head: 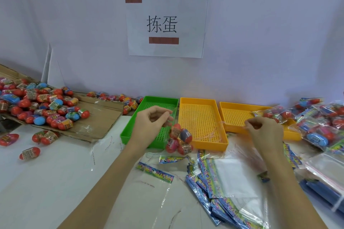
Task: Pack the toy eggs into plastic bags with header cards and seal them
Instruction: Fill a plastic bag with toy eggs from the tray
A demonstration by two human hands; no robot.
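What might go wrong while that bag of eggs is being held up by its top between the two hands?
Both hands, left hand and right hand, pinch only the top edge of the clear plastic bag. The toy eggs hang low toward the left, so the thin film could slip and spill them onto the green tray or the table. The mouth looks stretched wide, so it may seal crooked. I cannot see a header card inside it.

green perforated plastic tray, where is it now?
Head view, centre: the green perforated plastic tray lies against the wall, left of two yellow perforated trays, partly behind the left hand.
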